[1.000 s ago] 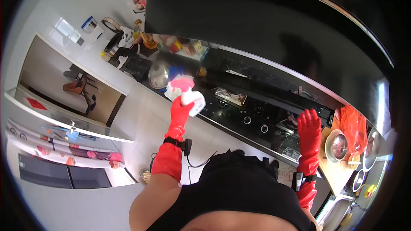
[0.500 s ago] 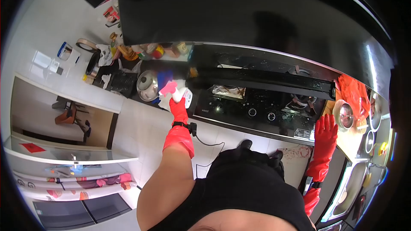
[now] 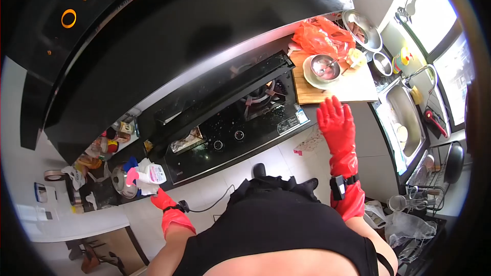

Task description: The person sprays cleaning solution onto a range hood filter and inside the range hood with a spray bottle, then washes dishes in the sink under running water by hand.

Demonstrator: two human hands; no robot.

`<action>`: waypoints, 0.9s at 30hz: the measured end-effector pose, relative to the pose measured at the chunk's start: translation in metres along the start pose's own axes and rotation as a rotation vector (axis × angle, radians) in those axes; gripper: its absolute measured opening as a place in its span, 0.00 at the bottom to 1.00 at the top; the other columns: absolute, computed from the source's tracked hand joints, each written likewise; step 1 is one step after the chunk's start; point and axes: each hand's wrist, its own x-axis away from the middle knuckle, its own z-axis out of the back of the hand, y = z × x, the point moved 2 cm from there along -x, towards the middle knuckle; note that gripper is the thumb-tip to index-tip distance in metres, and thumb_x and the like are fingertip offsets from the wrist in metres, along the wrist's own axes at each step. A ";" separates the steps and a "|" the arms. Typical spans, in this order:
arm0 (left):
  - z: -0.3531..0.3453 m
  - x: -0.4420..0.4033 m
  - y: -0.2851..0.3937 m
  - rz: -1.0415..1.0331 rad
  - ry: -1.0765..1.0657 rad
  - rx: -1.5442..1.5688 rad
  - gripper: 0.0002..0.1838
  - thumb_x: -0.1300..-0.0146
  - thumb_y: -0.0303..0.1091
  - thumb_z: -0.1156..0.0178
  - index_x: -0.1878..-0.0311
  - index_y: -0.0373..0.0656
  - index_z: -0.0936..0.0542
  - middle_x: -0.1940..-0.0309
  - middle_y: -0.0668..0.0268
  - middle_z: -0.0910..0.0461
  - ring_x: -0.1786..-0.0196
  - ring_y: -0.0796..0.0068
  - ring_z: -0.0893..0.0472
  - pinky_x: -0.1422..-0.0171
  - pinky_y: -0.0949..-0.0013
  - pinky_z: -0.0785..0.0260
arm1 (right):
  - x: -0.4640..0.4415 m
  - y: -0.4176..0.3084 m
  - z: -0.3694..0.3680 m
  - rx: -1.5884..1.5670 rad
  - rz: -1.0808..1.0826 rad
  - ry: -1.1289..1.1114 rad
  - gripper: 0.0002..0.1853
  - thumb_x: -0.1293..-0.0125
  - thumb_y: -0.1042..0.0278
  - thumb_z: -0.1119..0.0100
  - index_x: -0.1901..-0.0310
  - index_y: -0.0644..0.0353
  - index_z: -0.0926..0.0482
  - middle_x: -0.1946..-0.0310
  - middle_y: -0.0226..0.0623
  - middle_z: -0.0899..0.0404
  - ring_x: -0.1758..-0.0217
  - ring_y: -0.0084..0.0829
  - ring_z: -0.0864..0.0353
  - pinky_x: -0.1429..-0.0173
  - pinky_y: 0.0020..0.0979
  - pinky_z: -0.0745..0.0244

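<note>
My left hand [image 3: 163,201], in a red rubber glove, is just in front of a white spray bottle [image 3: 153,174] with a pink trigger head. It appears apart from the bottle, with its fingers loosely apart and only partly showing. A white cloth or bag and something blue lie around the bottle, beside a metal pot lid [image 3: 123,180]. My right hand [image 3: 336,117], gloved in red too, is stretched flat with fingers spread, near the front edge of a wooden board [image 3: 307,92]. Nothing is in it.
A black gas stove [image 3: 230,135] with water drops lies under the range hood. On the board are a metal bowl [image 3: 325,67] on a plate and a red plastic bag [image 3: 322,36]. A sink [image 3: 401,107] and a dish rack [image 3: 432,174] stand at the right.
The view has turned right, bringing the sink and window into sight. My left hand has drawn back from the spray bottle. My right hand stays stretched out near the board.
</note>
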 end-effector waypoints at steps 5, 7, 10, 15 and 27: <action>-0.020 0.085 -0.031 0.399 -0.099 0.077 0.16 0.41 0.36 0.29 0.52 0.40 0.14 0.66 0.59 0.14 0.63 0.58 0.17 0.61 0.58 0.28 | 0.050 -0.098 0.057 -0.045 0.113 -0.016 0.25 0.21 0.55 0.50 0.29 0.59 0.31 0.32 0.43 0.26 0.30 0.42 0.27 0.23 0.50 0.35; -0.054 0.119 -0.031 0.510 -0.241 0.109 0.14 0.40 0.34 0.30 0.52 0.41 0.14 0.67 0.62 0.15 0.66 0.62 0.17 0.66 0.61 0.30 | 0.074 -0.143 0.079 -0.080 0.180 -0.002 0.25 0.21 0.56 0.49 0.29 0.59 0.31 0.32 0.43 0.26 0.31 0.41 0.27 0.24 0.50 0.34; -0.125 0.177 0.016 0.503 -0.552 0.194 0.11 0.39 0.31 0.31 0.53 0.43 0.14 0.69 0.65 0.15 0.70 0.68 0.18 0.72 0.64 0.32 | 0.117 -0.213 0.119 -0.113 0.295 0.058 0.25 0.21 0.57 0.48 0.29 0.59 0.31 0.32 0.42 0.26 0.32 0.41 0.25 0.24 0.50 0.34; -0.224 0.345 0.205 0.158 -1.197 0.113 0.21 0.35 0.31 0.32 0.40 0.37 0.19 0.54 0.62 0.14 0.53 0.73 0.16 0.48 0.69 0.22 | 0.164 -0.297 0.184 -0.216 0.408 0.131 0.25 0.21 0.58 0.48 0.29 0.60 0.31 0.33 0.42 0.25 0.32 0.41 0.24 0.24 0.51 0.34; -0.241 0.608 0.430 -0.534 -1.866 0.259 0.19 0.37 0.31 0.36 0.42 0.38 0.20 0.53 0.62 0.16 0.51 0.73 0.17 0.45 0.67 0.23 | 0.218 -0.375 0.246 -0.222 0.397 0.026 0.25 0.22 0.60 0.48 0.30 0.63 0.31 0.30 0.44 0.27 0.27 0.42 0.29 0.22 0.53 0.37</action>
